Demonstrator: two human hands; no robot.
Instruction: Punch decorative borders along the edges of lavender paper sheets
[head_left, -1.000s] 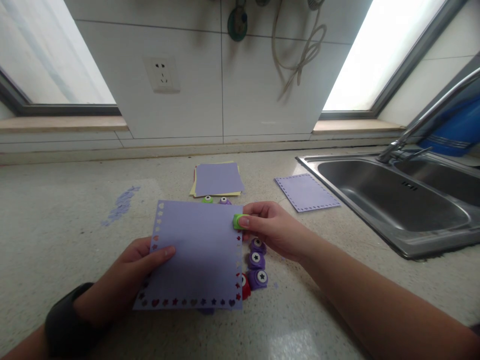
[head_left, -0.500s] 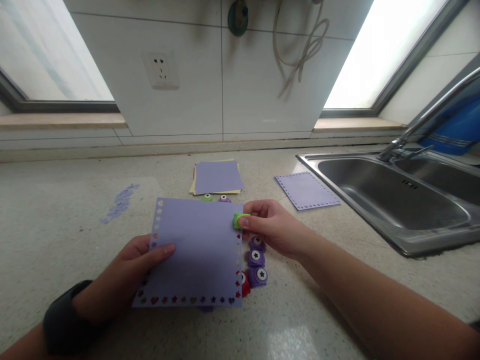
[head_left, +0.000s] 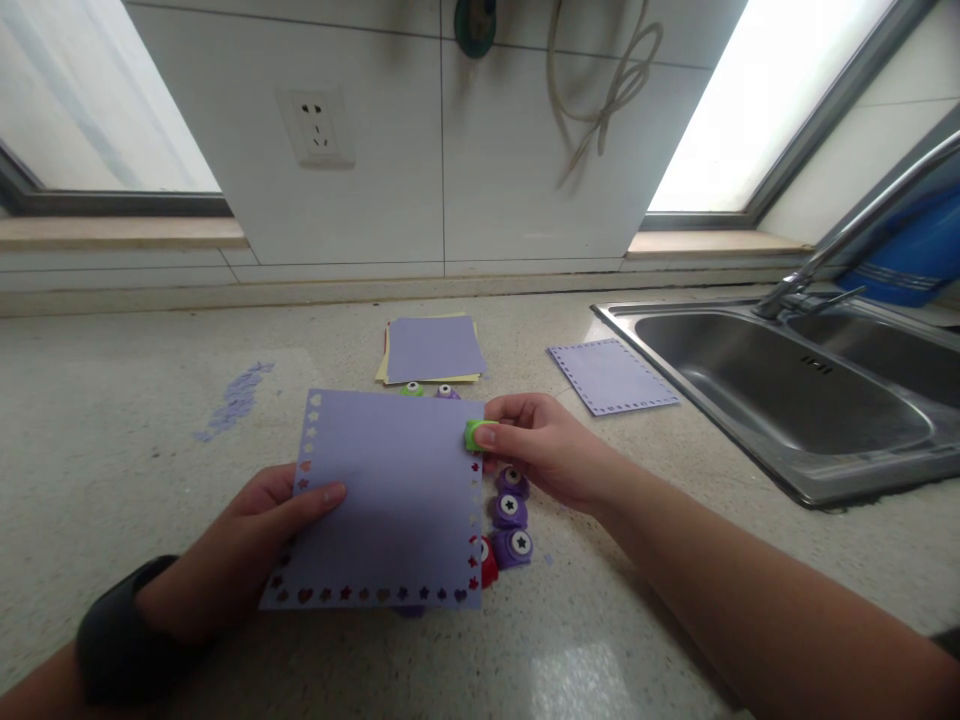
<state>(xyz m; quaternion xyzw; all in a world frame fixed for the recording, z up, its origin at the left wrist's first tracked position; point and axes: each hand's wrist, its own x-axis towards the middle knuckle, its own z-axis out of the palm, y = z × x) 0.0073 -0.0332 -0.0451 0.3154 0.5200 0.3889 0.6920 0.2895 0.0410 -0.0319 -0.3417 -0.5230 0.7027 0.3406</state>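
A square sheet of purple paper [head_left: 390, 490] is pinched at its left edge by my left hand [head_left: 262, 520], thumb on top. Small star, heart and flower cut-outs run along its left, bottom and right edges. My right hand [head_left: 551, 450] is closed on a small green craft punch [head_left: 477, 435], which sits over the sheet's right edge near the upper corner; the thumb presses on it. Beside and partly under the sheet stand purple craft punches [head_left: 510, 510] and a red one [head_left: 489, 562]. A green punch [head_left: 412, 389] peeks out behind the sheet's top edge.
Behind lies a stack of coloured paper [head_left: 435, 348]. A purple sheet with punched edges [head_left: 615, 376] rests near the steel sink [head_left: 720, 400] on the right. Purple paper scraps [head_left: 236, 402] are heaped at the left. A wall socket [head_left: 315, 128] is on the tiles.
The whole view has shifted slightly. Both hands keep hold of the sheet and the green punch, with hardly any movement between them.
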